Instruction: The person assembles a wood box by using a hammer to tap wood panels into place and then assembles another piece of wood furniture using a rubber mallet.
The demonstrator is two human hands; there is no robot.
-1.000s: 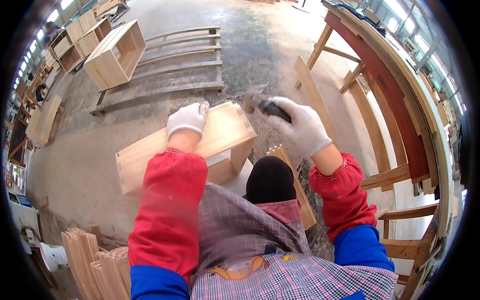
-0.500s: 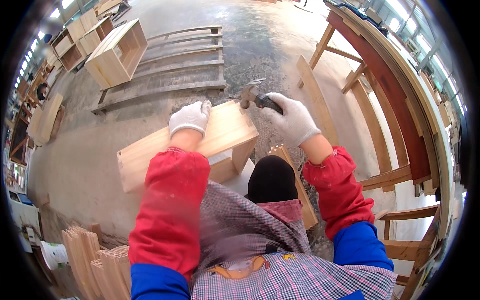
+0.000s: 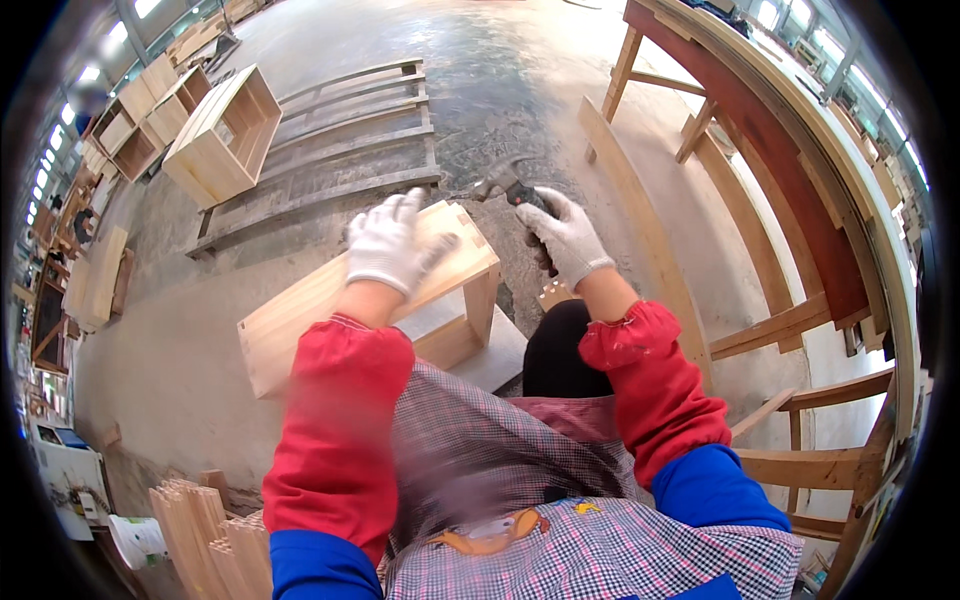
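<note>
A pale wooden drawer box [image 3: 468, 243] with interlocking corner joints stands on its side in front of me, its open side towards me. Over its top panel, near the far right corner, is my left hand [image 3: 385, 248] in a white glove. Its fingers are spread and hold nothing; slight blur hides whether the palm touches the wood. My right hand [image 3: 572, 240], gloved too, grips the dark handle of a claw hammer [image 3: 505, 180]. The hammer's metal head is just beyond the box's right corner, apart from it.
A slatted pallet [image 3: 330, 177] lies on the floor ahead, with another wooden box [image 3: 210, 150] at its left end. To the right runs a long workbench [image 3: 780, 140]. Bundled wooden strips [image 3: 190, 525] stand at lower left beside a white bucket [image 3: 138, 540]. A jointed board [image 3: 553, 293] lies by my knee.
My left hand has opened from a curled grip on the box's top, fingers now spread. The hammer has swung slightly away from the corner. My knee has shifted right, covering most of the jointed board.
</note>
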